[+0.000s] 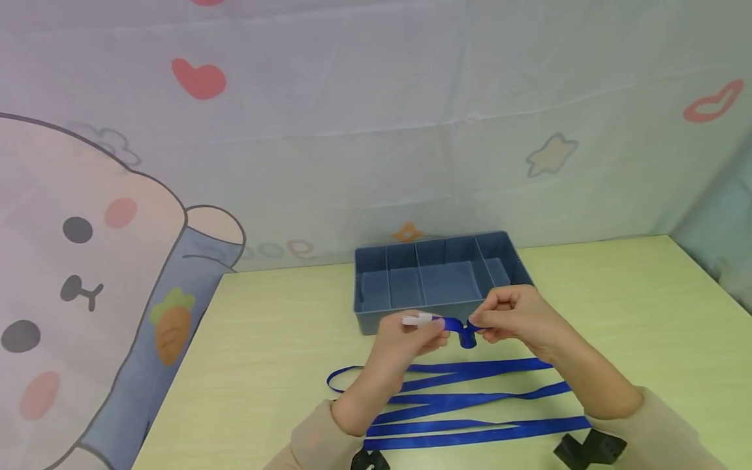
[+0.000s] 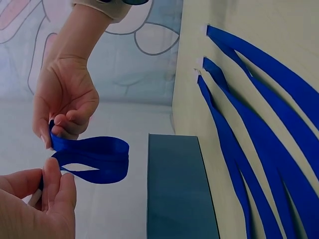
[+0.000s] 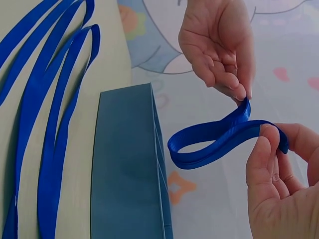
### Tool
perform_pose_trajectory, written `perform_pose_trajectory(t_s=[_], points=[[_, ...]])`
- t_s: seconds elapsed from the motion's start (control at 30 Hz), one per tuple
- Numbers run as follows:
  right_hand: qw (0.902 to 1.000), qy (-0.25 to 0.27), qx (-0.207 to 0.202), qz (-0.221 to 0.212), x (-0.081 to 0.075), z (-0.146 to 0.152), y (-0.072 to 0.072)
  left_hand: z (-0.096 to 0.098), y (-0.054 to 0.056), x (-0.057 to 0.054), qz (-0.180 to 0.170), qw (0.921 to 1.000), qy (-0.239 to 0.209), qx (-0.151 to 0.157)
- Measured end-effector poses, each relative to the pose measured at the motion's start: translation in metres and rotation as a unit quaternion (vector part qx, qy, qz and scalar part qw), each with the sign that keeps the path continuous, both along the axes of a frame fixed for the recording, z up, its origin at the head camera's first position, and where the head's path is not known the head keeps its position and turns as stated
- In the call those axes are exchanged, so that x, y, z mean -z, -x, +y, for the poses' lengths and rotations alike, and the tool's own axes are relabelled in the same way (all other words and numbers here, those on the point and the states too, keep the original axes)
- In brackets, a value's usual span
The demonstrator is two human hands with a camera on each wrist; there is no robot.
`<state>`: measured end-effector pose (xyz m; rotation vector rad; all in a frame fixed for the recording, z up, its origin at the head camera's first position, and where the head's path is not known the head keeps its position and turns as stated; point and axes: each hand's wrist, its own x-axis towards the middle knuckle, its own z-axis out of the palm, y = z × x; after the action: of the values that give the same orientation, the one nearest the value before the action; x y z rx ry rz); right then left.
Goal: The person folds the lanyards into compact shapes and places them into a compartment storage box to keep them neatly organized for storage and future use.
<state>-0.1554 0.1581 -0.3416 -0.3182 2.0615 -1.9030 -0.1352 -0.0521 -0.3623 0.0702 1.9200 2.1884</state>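
One blue ribbon (image 1: 468, 339) is up in the air right between the two hands, its middle drooping in a loop. Left hand (image 1: 404, 341) is at the ribbon's 9 o'clock, pinching one end, with a white piece (image 1: 416, 320) showing by the thumb. Right hand (image 1: 521, 317) is around 2 o'clock, pinching the other side. Grey-blue divided tray (image 1: 449, 281) sits at 12, and three more looped ribbons (image 1: 470, 437) lie flat toward 6.

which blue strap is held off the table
The blue strap pinched by the left hand and right hand; the other straps lie on the table.
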Motion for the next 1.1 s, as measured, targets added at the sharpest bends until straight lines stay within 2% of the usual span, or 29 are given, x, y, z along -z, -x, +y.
perform_pose_trajectory(t_s=[0.27, 0.57, 1.0, 1.1], points=[[0.9998, 0.013, -0.013, -0.001, 0.002, -0.005, -0.002, 0.007, -0.001, 0.001, -0.014, 0.9996, -0.020, 0.017], [0.9997, 0.020, -0.010, -0.012, 0.006, -0.011, -0.001, 0.010, -0.003, 0.000, 0.003, 0.9989, -0.042, 0.020], [1.0000, -0.004, 0.004, -0.006, 0.004, -0.012, -0.001, 0.009, -0.002, -0.001, 0.030, 0.9994, -0.015, 0.003], [1.0000, -0.005, -0.006, 0.000, 0.005, -0.011, 0.000, 0.009, -0.002, -0.001, 0.029, 0.9995, -0.012, -0.001]])
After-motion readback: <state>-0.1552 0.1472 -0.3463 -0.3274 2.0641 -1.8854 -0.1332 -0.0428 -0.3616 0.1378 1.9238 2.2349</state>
